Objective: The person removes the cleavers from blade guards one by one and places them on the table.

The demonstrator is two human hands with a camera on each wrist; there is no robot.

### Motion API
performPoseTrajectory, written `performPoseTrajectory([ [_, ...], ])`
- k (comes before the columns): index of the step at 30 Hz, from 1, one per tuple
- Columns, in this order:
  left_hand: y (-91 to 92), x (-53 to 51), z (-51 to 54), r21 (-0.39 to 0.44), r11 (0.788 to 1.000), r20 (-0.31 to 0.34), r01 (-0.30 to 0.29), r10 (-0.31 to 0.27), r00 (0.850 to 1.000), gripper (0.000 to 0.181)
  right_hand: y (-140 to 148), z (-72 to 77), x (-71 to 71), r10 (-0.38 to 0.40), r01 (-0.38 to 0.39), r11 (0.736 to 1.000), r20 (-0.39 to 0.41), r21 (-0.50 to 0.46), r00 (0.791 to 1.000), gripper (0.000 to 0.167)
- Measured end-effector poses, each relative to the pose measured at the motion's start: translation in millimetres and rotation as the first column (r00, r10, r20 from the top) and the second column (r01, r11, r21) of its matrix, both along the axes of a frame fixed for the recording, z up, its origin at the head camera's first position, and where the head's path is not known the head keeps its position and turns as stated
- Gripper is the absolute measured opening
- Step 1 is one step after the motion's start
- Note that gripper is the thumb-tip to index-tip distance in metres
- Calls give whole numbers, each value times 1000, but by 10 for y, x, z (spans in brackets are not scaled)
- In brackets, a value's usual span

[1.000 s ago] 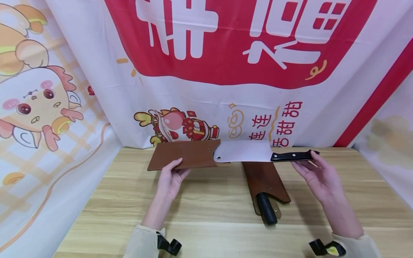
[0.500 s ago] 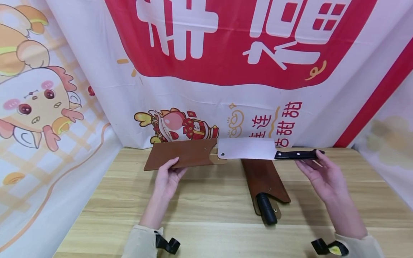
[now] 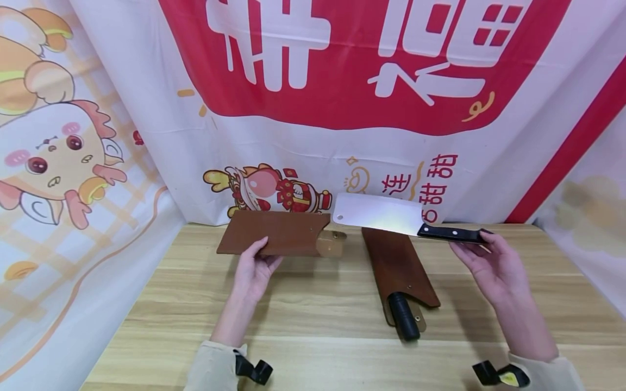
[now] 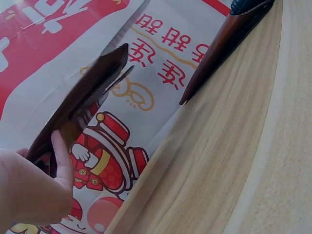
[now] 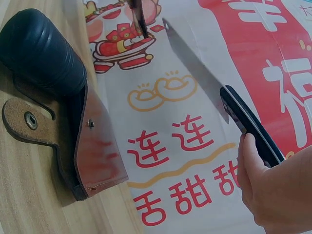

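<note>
My right hand holds a cleaver by the end of its black riveted handle, the blade raised and pointing left. On the other side my left hand grips a brown leather knife sheath from below, thumb on its front face. The sheath's open end, with a tan snap strap, faces the blade tip, and a small gap lies between them. In the right wrist view the cleaver blade shows nearly edge-on. The left wrist view shows the sheath edge-on too.
A second brown leather sheath lies on the wooden table between the hands. A black handle sticks out of it, toward the front. Behind the table hangs a white and red printed cloth.
The cleaver has moved right, away from the sheath's mouth, and its tip has risen. A gap has opened where blade and sheath overlapped. The left hand has shifted slightly left with the sheath.
</note>
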State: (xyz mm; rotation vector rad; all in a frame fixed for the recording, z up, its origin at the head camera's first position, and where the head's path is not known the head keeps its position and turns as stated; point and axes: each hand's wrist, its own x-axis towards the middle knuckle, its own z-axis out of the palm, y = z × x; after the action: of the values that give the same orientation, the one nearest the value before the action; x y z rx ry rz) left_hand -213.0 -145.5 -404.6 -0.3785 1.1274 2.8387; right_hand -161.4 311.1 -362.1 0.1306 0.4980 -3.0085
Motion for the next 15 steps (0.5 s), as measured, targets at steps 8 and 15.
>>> performPoseTrajectory([
  [8, -22, -4, -8, -59, 998, 17, 26, -25, 1000, 19, 2, -32, -25, 32, -31, 999, -43, 17, 999, 29],
  [15, -26, 6, -9, -67, 997, 23, 37, -36, 999, 19, -25, -37, -31, 93, -93, 995, -24, -22, 995, 32],
])
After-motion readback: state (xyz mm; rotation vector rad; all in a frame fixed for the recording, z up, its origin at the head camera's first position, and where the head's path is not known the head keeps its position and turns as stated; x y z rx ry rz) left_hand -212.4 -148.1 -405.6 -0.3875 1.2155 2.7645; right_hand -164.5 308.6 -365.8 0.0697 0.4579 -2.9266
